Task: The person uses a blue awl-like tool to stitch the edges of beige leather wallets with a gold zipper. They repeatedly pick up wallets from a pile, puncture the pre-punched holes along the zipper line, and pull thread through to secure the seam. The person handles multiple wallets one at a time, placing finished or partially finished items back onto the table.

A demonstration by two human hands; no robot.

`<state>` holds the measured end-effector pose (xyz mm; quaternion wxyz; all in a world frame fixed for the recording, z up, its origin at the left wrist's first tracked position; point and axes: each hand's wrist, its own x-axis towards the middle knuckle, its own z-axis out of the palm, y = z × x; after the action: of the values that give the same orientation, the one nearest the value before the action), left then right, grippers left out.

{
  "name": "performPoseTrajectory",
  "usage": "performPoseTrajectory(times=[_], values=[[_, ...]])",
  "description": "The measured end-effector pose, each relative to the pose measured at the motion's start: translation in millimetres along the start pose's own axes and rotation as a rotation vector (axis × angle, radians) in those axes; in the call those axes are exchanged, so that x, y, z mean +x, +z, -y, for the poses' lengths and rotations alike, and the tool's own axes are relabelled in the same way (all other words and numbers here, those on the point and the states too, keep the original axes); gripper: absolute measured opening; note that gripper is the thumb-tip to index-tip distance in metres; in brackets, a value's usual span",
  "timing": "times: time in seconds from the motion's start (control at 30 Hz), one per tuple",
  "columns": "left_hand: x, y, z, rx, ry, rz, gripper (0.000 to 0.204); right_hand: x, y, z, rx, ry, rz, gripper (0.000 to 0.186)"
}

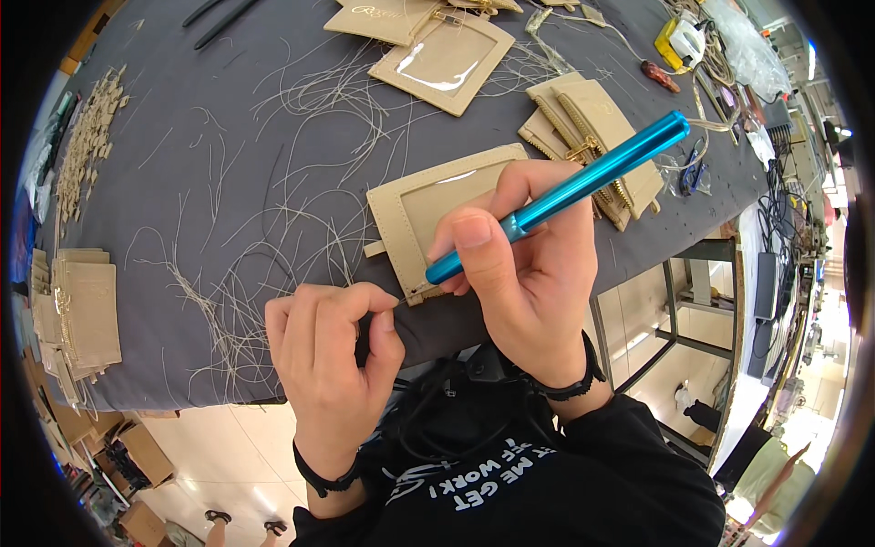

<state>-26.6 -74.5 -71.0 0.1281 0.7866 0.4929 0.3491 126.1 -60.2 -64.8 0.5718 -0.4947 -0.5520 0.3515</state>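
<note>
on the worktop point(164, 55), the beige holder point(415, 219) seems stitched, thread point(404, 299) remaining; right fingers point(488, 251) grasp a blue tool point(592, 178), left fingers point(365, 299) apparently the thread.

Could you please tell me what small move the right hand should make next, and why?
I would probably ease the blue pen-like tool in the right hand slightly toward the beige card holder's near-left corner: its tip sits close to that corner, and the left hand's fingertips are right beside it.

Bright light, glint along blue tool point(592, 180) – blown-out right side, bent edges
</note>
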Motion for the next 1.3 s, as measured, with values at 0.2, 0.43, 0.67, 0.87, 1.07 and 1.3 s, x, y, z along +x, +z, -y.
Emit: performPoseTrajectory(times=[0.2,0.43,0.67,0.87,1.07,1.3], values=[[-1.4,0.2,0.8,-0.01,0.007,-0.015,0.018,0.0,-0.8,-0.1,0.007,-0.001,0.007,0.024],[-1.6,-0.2,0.9,-0.004,0.021,-0.011,0.016,-0.8,-1.3,0.3,-0.021,0.0,0.011,0.024],[-1.9,-0.1,1.1,0.0,0.021,-0.01,0.016,-0.7,-1.2,1.4,-0.011,0.011,0.022,0.024],[-3.0,-2.0,-0.2,-0.075,-0.023,-0.013,0.016,-2.4,3.4,0.9,0.093,0.043,-0.044,0.021],[1.9,-19.8,-10.2,-0.04,-0.315,-0.037,0.022,-1.1,-0.8,1.8,0.263,0.004,-0.097,0.019],[42.2,-42.6,-31.8,0.311,0.067,0.357,0.063,-11.0,-23.8,6.9,0.503,-0.092,-0.226,0.018]])
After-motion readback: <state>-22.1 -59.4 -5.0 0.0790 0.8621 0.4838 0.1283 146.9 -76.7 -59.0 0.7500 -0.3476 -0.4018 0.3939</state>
